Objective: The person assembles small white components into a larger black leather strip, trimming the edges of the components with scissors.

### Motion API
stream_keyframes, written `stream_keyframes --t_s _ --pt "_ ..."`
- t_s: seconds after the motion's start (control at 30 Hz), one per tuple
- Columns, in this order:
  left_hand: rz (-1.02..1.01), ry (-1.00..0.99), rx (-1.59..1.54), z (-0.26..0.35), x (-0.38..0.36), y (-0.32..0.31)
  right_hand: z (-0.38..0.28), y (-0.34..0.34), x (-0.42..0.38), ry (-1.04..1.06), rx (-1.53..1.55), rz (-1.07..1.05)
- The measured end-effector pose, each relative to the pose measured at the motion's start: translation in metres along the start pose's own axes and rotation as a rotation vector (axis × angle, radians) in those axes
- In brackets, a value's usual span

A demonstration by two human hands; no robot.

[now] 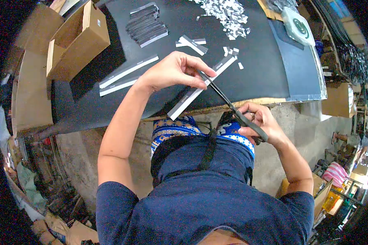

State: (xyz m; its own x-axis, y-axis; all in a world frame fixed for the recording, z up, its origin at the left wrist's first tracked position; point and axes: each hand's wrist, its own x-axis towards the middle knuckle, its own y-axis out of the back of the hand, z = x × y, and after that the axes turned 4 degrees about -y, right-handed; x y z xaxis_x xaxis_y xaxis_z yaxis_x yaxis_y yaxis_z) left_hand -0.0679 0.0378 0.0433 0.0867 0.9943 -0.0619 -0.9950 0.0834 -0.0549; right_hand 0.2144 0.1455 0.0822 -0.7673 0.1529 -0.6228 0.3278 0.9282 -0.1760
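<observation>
Between the thumb and fingers of my left hand (176, 72) something is pinched near the scissor tips, too small to make out. My right hand (262, 121) is closed round the handles of black scissors (229, 103), whose blades point up and left to my left fingertips. A black and white label strip (188, 101) lies diagonally under the blades at the table's front edge. More long strips (129, 73) rest on the black table (257, 77) to the left. Two short crossed strips (193, 44) lie beyond my left hand.
A stack of strips (147, 25) lies at the back, with a heap of small cut pieces (225, 16) to its right. An open cardboard box (84, 45) stands at the left. A round item in clear packaging (299, 26) sits at the right. Another person (367, 147) is far right.
</observation>
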Motion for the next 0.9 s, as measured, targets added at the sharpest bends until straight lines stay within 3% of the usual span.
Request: stream_keyframes --t_s 0.9 --pt "-0.002 0.007 -0.036 0.0045 0.0043 -0.0031 -0.0009 0.0011 0.0088 0.032 -0.044 0.012"
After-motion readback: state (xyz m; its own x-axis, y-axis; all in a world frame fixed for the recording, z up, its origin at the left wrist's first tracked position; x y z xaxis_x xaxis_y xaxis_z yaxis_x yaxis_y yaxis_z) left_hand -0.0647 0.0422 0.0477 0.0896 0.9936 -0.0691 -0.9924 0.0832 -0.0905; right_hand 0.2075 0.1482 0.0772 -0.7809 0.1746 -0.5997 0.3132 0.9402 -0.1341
